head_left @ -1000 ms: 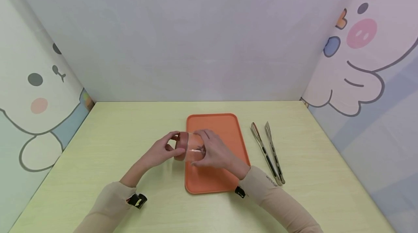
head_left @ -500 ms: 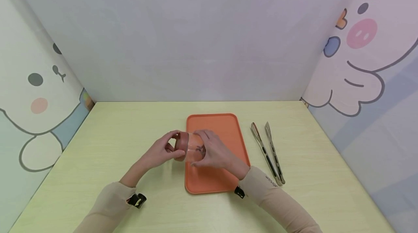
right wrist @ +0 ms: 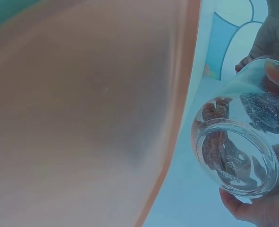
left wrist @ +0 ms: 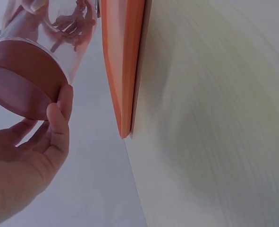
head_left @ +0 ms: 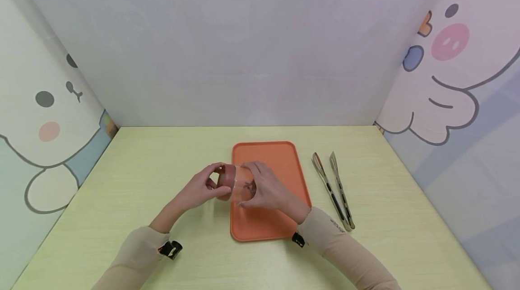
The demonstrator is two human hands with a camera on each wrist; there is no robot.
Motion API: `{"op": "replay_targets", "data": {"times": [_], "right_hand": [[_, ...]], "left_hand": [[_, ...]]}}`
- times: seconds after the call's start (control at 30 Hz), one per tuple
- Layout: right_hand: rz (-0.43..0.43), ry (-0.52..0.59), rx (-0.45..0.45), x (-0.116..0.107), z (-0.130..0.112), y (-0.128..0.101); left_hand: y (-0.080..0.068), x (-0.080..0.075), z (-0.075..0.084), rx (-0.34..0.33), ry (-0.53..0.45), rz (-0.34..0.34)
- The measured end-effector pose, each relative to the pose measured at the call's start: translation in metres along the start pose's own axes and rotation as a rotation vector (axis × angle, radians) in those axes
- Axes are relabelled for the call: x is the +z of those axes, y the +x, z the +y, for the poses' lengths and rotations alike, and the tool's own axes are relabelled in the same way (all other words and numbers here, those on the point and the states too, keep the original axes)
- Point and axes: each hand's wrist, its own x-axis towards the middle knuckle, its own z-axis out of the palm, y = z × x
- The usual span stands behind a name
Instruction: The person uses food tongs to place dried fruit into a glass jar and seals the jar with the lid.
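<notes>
A clear jar (head_left: 242, 176) with a reddish-brown lid (left wrist: 28, 66) is held on its side over the left part of an orange tray (head_left: 268, 229). My left hand (head_left: 201, 189) grips the lid, fingers and thumb spread round its rim. Round the clear body, near the base, my right hand (head_left: 269, 188) has its thumb and fingers curled. Inside the jar lie a few gnarled brown pieces (right wrist: 215, 146), seen through the glassy bottom in the right wrist view. The lid sits on the jar's mouth in the left wrist view.
Metal tongs (head_left: 334, 199) with dark grips lie spread on the pale wooden table (head_left: 170, 145), right of the tray. A plain backdrop (head_left: 243, 55) stands behind the table, with cartoon-printed cloth panels at both sides.
Both hands stay in place on the jar. The jar body has turned slightly, and the dark pieces inside show more clearly and sit a little nearer the lid.
</notes>
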Motion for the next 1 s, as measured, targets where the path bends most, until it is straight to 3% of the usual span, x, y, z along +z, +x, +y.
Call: {"op": "replay_targets", "data": {"times": [0.2, 0.43, 0.67, 1.0], "right_hand": [[-0.012, 0.091, 0.038, 0.000, 0.001, -0.002], [0.005, 0.412, 0.090, -0.001, 0.004, -0.005], [0.046, 0.465, 0.091, -0.014, -0.009, -0.005], [0.067, 0.609, 0.133, -0.028, -0.026, -0.005]], "left_hand": [[0.003, 0.000, -0.012, -0.005, -0.019, 0.000], [0.001, -0.006, -0.012, 0.018, -0.091, -0.020], [-0.002, -0.010, -0.017, 0.077, -0.128, -0.029], [-0.011, -0.013, 0.001, 0.090, -0.189, -0.058]]}}
